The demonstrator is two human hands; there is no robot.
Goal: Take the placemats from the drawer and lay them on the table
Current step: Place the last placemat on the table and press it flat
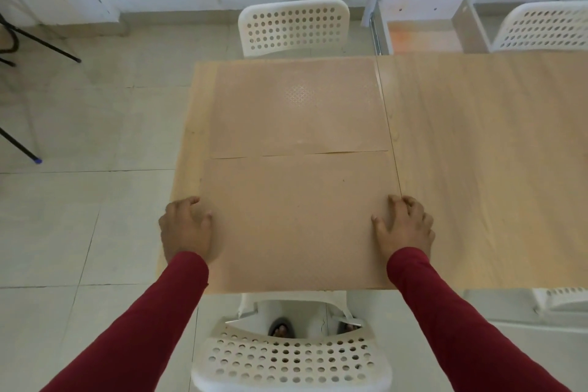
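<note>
- Near flat tan rectangular placemat point(296, 223) lies at the light wooden table's point(483, 169) front edge, abutting the far tan placemat point(296, 105).
- Our left hand point(187, 229) and right hand point(404, 226) press its side edges, fingers curled.
- The table's right half lies bare; white perforated chairs point(294, 25) surround.

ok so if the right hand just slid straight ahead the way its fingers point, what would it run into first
Probably nothing solid. The right hand rests on the near placemat, fingers pointing away. Ahead is flat mat, then the edge of the far placemat where the two meet. Whether that edge is raised is unclear.
</note>
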